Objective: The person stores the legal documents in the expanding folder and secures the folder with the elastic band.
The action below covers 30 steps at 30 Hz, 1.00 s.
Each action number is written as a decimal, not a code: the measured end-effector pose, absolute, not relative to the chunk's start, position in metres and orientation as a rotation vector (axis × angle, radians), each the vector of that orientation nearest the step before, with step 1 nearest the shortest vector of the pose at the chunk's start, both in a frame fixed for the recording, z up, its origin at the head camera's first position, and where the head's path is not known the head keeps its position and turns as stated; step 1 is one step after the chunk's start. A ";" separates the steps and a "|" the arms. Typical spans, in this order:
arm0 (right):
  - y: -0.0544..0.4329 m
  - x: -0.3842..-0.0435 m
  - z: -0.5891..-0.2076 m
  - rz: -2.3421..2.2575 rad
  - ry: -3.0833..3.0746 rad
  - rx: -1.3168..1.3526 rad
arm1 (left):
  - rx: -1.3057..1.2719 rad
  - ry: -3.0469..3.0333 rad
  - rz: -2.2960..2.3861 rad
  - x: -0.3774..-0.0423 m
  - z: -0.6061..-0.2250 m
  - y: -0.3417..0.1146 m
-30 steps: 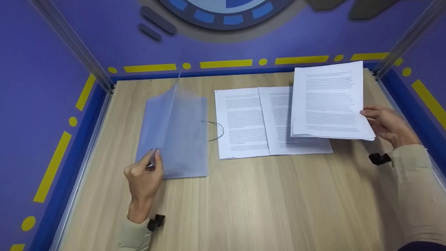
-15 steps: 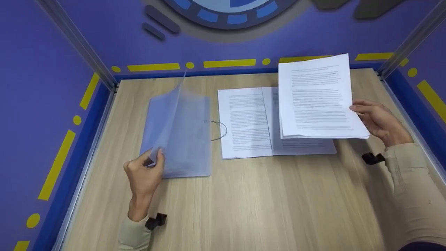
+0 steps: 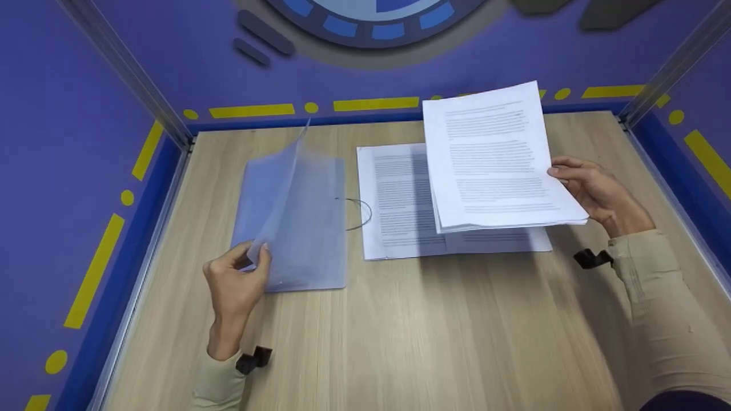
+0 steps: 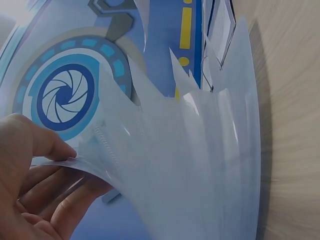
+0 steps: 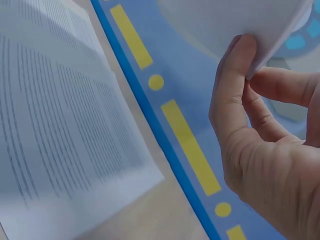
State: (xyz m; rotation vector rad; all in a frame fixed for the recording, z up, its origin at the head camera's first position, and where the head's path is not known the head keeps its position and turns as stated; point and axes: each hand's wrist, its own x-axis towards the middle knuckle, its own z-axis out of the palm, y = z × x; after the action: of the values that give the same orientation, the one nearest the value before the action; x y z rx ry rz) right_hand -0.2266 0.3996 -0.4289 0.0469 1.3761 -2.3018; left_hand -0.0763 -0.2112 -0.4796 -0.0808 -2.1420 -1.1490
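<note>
A translucent bluish plastic folder (image 3: 314,228) lies on the left of the table, its cover lifted. My left hand (image 3: 237,279) pinches the lower edge of that cover between thumb and fingers. In the left wrist view several clear layers of the folder (image 4: 185,150) fan apart. My right hand (image 3: 602,191) pinches the right edge of a stack of printed sheets (image 3: 491,165), raised and tilted above the table. Beneath it two printed page stacks (image 3: 397,228) lie side by side, the right one mostly covered. The right wrist view shows a page (image 5: 65,120) lying below.
A thin dark elastic loop (image 3: 368,214) reaches from the folder's right edge onto the left pages. Purple panels (image 3: 365,80) wall in the wooden table (image 3: 388,342) at the back and both sides.
My right hand has carried the stack of sheets leftward, so it now hangs over more of the lying pages. My left hand keeps its pinch on the folder cover, almost still.
</note>
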 end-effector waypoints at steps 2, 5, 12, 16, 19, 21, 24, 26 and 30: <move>0.394 -0.226 -0.428 -2.298 1.366 0.035 | -0.088 -2.157 -1.144 -0.077 -0.480 -0.212; 0.387 -0.225 -0.426 -2.292 1.374 0.024 | -0.100 -2.162 -1.137 -0.077 -0.480 -0.212; 0.370 -0.224 -0.425 -2.253 1.426 -0.014 | -0.125 -2.130 -1.139 -0.078 -0.480 -0.211; 0.361 -0.223 -0.425 -2.227 1.458 -0.037 | -0.125 -2.158 -1.134 -0.078 -0.482 -0.210; 0.353 -0.222 -0.425 -2.219 1.485 -0.034 | -0.115 -2.186 -1.129 -0.077 -0.483 -0.210; 0.349 -0.220 -0.425 -2.225 1.499 -0.022 | -0.110 -2.198 -1.131 -0.076 -0.483 -0.210; 0.343 -0.218 -0.424 -2.240 1.515 -0.006 | -0.108 -2.207 -1.128 -0.075 -0.482 -0.209; 0.339 -0.217 -0.423 -2.242 1.526 -0.003 | -0.112 -2.206 -1.128 -0.076 -0.482 -0.208; 0.332 -0.217 -0.423 -2.219 1.535 -0.016 | -0.122 -2.212 -1.128 -0.077 -0.481 -0.207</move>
State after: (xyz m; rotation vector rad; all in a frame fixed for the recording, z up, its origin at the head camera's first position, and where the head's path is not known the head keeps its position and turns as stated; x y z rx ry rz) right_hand -0.2175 0.3325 -0.4226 -0.0157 1.5349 -2.2189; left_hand -0.0768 -0.2072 -0.4815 -0.1221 -2.2119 -1.1278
